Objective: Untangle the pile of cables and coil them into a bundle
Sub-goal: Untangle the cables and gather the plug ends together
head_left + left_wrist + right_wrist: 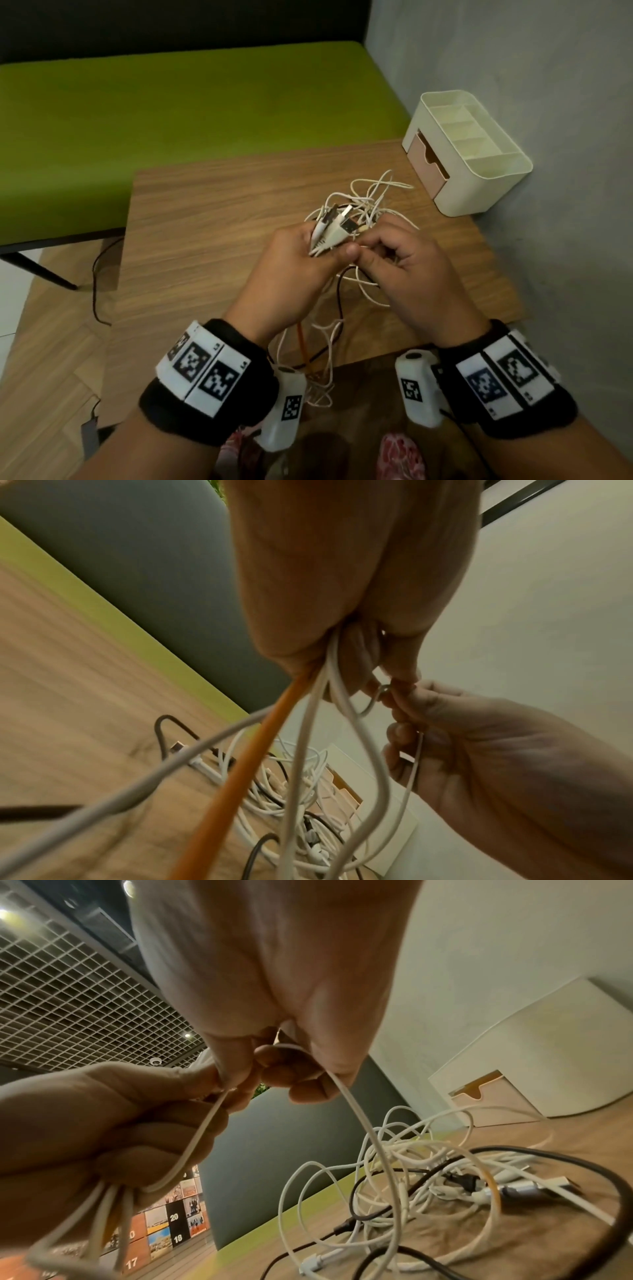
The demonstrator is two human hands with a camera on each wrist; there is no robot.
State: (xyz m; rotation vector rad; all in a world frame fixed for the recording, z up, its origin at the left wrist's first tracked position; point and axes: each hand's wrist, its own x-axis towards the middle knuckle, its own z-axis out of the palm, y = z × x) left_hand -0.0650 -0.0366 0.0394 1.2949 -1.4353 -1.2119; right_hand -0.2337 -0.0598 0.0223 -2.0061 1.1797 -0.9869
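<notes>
A tangle of white and black cables (368, 202) lies on the wooden table (212, 212), seen close up as a cable pile (428, 1172) in the right wrist view. My left hand (301, 260) grips a bunch of cable ends, their USB plugs (342, 222) sticking up past the knuckles. White strands and an orange cable (240, 772) hang down from that fist. My right hand (394, 253) sits right beside it and pinches a thin white cable (356, 1118) between thumb and fingers; this strand runs down into the pile.
A cream desk organiser (472, 150) with a pale drawer stands at the table's back right, against the grey wall (548, 102). A green bench (171, 113) lies beyond the table. A dark cord (97, 281) trails on the floor at the left.
</notes>
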